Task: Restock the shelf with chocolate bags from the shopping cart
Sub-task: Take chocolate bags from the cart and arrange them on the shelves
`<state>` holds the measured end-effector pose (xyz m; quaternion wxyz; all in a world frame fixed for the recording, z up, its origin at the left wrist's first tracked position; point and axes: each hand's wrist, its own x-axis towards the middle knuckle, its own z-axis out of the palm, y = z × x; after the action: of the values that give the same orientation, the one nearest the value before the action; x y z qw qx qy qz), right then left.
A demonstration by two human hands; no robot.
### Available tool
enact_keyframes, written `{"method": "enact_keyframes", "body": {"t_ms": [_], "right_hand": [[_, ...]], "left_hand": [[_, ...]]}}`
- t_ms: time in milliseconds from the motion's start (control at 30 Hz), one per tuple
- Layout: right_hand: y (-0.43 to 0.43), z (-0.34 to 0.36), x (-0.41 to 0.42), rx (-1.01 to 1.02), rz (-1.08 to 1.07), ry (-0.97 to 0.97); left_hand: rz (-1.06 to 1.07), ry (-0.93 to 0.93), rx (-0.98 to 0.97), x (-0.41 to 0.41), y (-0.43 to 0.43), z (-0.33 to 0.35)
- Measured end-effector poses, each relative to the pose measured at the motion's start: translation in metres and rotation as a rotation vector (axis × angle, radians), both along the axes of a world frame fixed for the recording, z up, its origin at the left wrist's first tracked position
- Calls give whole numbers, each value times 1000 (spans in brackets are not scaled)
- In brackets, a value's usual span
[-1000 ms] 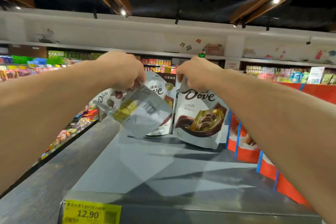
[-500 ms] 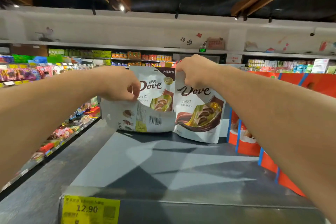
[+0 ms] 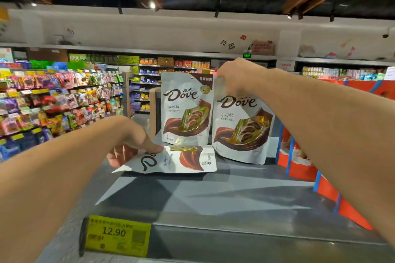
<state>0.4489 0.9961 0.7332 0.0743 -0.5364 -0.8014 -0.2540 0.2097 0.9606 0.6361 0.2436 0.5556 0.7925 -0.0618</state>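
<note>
A yellow price tag (image 3: 116, 236) reads 12.90. Red cartons (image 3: 299, 162) stand at right; colourful snack packets (image 3: 53, 100) fill the left aisle.

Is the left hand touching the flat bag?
Touching. The head view shows the left hand with its thumb on the flat bag and fingers under its raised end.

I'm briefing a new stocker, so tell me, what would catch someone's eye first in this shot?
The left Dove bag and right Dove bag stand upright at the back of the grey shelf, the right grip pinching the right one's top. In front of them the left grip holds a flat Dove bag. A yellow price tag reading 12.90 sits on the shelf's front edge.
</note>
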Motion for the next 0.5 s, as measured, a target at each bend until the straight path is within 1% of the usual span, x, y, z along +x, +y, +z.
{"method": "enact_keyframes", "body": {"t_ms": [100, 200, 300, 333, 400, 500], "right_hand": [[3, -2, 1, -2, -9, -13], [5, -3, 2, -15, 3, 32], [7, -1, 4, -26, 22, 54], [8, 0, 5, -27, 23, 52], [8, 1, 7, -19, 30, 55], [8, 3, 10, -6, 45, 79]], "left_hand": [[22, -43, 45, -1, 5, -2], [18, -41, 185, -5, 8, 8], [-65, 136, 342, -8, 8, 25], [-91, 166, 391, -7, 5, 33], [-106, 122, 512, -5, -2, 53], [-109, 38, 780, 6, -20, 90]]}}
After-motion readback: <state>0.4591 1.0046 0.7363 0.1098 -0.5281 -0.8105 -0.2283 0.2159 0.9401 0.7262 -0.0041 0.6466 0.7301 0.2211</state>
